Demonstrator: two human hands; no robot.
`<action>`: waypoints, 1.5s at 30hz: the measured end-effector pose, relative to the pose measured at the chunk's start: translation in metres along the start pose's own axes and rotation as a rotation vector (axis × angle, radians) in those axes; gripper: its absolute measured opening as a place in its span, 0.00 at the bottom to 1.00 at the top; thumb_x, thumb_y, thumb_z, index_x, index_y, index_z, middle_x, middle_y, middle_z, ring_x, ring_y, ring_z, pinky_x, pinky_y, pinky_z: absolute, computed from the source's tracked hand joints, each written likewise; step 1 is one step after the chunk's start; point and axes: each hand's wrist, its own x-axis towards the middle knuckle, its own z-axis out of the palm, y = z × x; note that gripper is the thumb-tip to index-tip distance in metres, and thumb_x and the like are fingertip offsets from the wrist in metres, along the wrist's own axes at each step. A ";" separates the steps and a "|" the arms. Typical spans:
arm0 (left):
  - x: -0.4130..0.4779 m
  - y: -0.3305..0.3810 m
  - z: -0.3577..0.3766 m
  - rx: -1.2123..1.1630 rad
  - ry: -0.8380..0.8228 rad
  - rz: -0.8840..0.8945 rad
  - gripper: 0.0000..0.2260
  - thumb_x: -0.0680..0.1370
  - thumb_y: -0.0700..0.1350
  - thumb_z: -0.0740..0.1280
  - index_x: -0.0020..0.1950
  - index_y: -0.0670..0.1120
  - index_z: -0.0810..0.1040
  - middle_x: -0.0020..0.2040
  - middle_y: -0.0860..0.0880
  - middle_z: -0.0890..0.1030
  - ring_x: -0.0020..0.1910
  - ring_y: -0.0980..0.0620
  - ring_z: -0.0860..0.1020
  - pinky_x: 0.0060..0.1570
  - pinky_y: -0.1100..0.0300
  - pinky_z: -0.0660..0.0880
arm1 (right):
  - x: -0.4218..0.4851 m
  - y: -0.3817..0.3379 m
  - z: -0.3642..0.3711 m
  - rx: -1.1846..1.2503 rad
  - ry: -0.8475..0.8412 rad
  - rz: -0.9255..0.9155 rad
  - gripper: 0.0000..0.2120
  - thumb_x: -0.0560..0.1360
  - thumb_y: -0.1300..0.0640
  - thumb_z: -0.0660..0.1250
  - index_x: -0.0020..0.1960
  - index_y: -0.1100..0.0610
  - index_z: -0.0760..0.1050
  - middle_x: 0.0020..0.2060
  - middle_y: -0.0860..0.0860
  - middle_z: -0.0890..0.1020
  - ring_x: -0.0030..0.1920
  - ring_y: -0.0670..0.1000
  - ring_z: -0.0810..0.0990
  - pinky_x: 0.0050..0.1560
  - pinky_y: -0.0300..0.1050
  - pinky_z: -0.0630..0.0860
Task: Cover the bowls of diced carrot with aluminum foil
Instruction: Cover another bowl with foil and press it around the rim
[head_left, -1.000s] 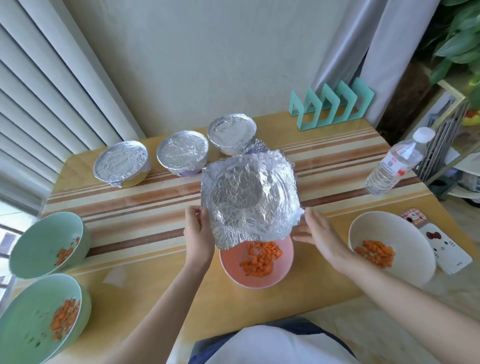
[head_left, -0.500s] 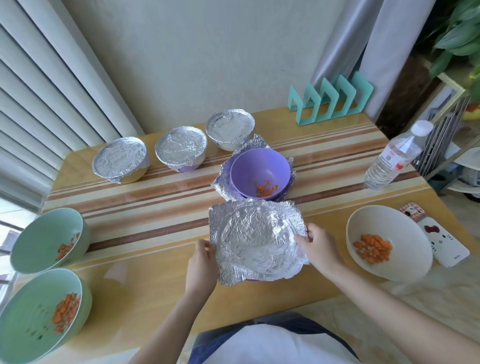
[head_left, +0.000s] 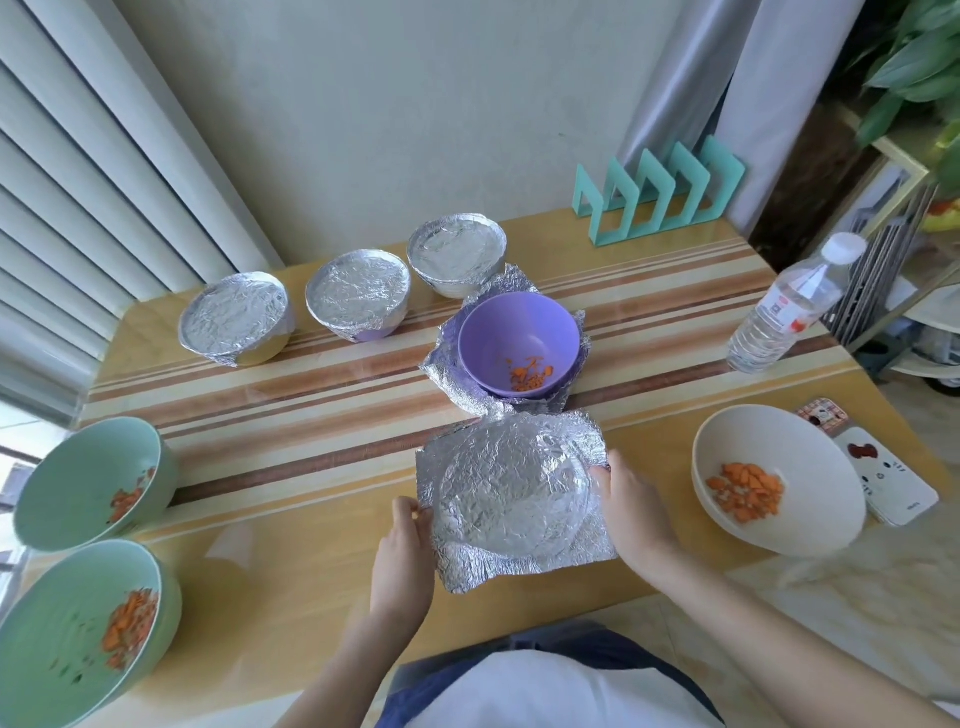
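Observation:
A crinkled foil sheet (head_left: 511, 493) lies over the bowl in front of me and hides it fully. My left hand (head_left: 402, 551) pinches the sheet's left edge. My right hand (head_left: 626, 506) grips its right edge. Behind it a purple bowl (head_left: 519, 340) with a little diced carrot stands uncovered on another foil sheet (head_left: 447, 366). Three foil-covered bowls (head_left: 236, 317) (head_left: 358, 293) (head_left: 457, 252) line the back. Two green bowls (head_left: 88, 480) (head_left: 67, 634) at the left and a white bowl (head_left: 774, 480) at the right hold carrot, uncovered.
A water bottle (head_left: 779, 312) stands at the right. A teal rack (head_left: 660, 192) is at the table's back edge. A phone (head_left: 883, 480) lies beside the white bowl. The table's near edge runs just below my hands.
The foil sheet came down from in front of me onto the pink carrot bowl, which it now hides. Both hands moved down with it, still holding its edges.

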 end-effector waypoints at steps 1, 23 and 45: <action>-0.001 0.000 -0.001 -0.014 -0.008 0.003 0.04 0.82 0.42 0.55 0.47 0.47 0.63 0.29 0.46 0.73 0.29 0.43 0.70 0.31 0.52 0.62 | 0.000 0.001 0.001 -0.022 0.001 -0.005 0.09 0.82 0.53 0.52 0.47 0.57 0.64 0.28 0.50 0.66 0.25 0.49 0.63 0.25 0.41 0.56; 0.004 0.022 0.002 -0.122 0.098 -0.135 0.17 0.72 0.50 0.72 0.51 0.48 0.67 0.49 0.50 0.75 0.48 0.48 0.74 0.43 0.57 0.68 | 0.001 -0.002 -0.003 -0.081 -0.031 -0.026 0.11 0.83 0.51 0.49 0.48 0.57 0.64 0.28 0.51 0.69 0.24 0.50 0.65 0.24 0.41 0.57; 0.032 0.023 -0.001 -0.046 0.169 -0.055 0.17 0.80 0.47 0.61 0.34 0.43 0.62 0.28 0.46 0.69 0.28 0.47 0.64 0.30 0.53 0.57 | 0.003 -0.001 0.009 0.061 -0.110 -0.008 0.17 0.83 0.56 0.51 0.35 0.52 0.59 0.26 0.48 0.63 0.25 0.47 0.59 0.27 0.39 0.54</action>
